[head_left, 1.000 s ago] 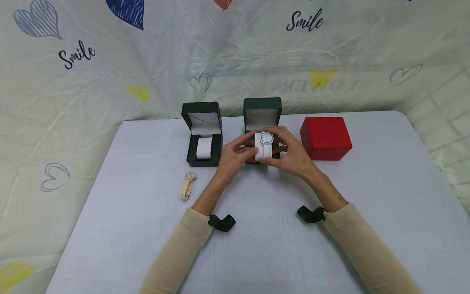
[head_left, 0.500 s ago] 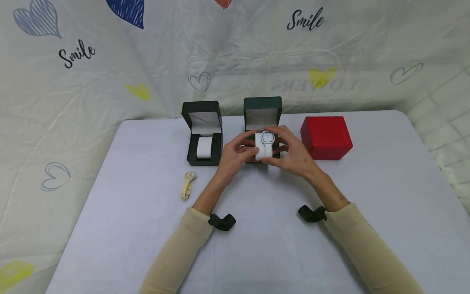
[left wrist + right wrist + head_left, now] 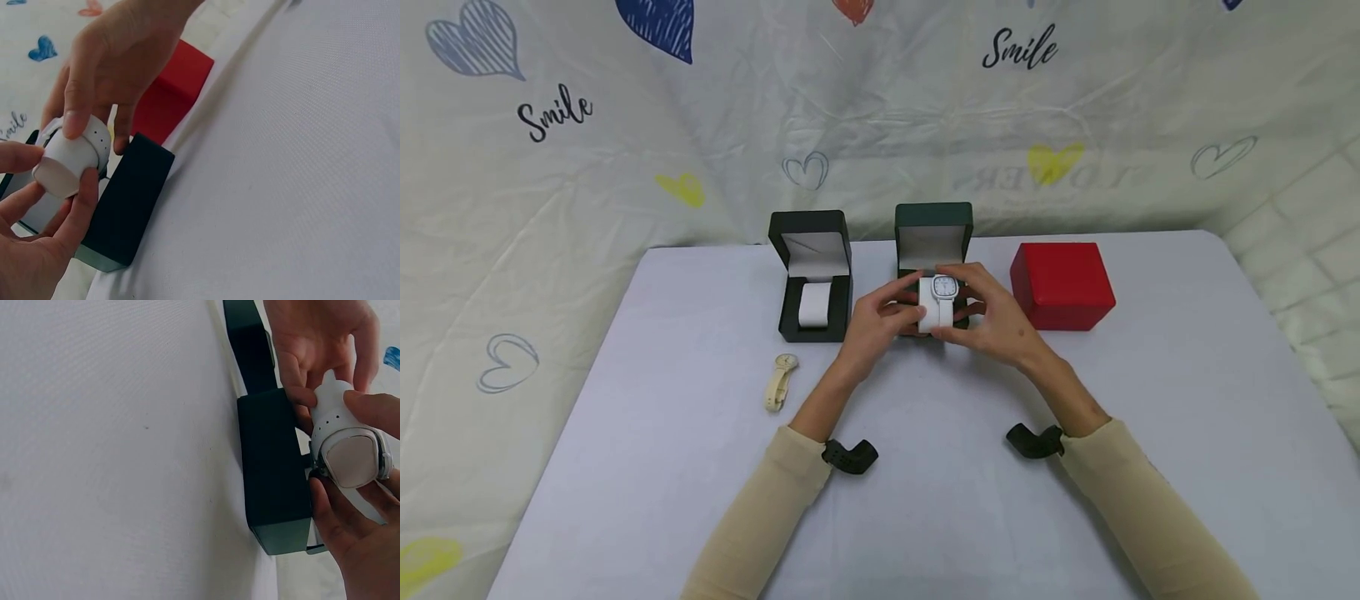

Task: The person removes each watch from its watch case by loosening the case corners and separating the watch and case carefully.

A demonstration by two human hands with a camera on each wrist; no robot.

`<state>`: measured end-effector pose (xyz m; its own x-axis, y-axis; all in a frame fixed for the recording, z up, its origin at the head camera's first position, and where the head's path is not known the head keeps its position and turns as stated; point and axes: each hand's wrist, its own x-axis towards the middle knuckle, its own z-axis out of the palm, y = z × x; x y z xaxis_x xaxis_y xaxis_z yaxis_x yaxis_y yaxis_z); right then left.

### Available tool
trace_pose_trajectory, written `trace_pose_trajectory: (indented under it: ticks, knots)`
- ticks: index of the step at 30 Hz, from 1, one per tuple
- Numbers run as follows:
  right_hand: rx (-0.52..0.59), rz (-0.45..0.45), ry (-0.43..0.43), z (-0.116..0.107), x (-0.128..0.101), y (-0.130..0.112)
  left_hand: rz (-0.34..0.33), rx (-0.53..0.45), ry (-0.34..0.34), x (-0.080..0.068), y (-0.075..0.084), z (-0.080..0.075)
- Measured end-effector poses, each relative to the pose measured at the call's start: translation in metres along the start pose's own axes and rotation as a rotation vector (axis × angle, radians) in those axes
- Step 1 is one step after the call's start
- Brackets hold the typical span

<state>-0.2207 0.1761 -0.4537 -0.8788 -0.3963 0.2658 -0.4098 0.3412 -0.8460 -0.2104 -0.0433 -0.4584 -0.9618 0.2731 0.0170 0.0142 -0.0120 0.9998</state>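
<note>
Both hands holding one white watch on its cushion over the middle box

Counting it up: three boxes are sitting in a row at the far side of the pale grey tabletop (image 3: 925,500), namely an open black watch box with a white cushion inside (image 3: 812,287), an open dark green watch box (image 3: 933,229) and a closed red box (image 3: 1060,286), plus two watches. The left hand (image 3: 880,321) and right hand (image 3: 992,317) are both curling their fingers around the white square-faced watch wrapped on a white cushion (image 3: 942,302), keeping it right at the green box's opening. The cream-coloured strap watch (image 3: 779,379) is lying loose just in front of the black box. The red box is sitting just beside the right hand, while there's lots of bare surface toward the near edge and both sides.
</note>
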Motion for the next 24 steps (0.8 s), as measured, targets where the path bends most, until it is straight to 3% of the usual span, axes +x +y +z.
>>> trace_pose_trajectory:
  ticks: [17,24]
  knots:
    - [-0.015,-0.011,-0.043,-0.0040,0.0006,-0.0020,0.000,0.009,0.012,0.0008,0.0005,0.0014]
    - [-0.007,0.006,-0.020,-0.0035,-0.0014,-0.0023,0.017,0.007,0.008,-0.0007,0.0005,0.0014]
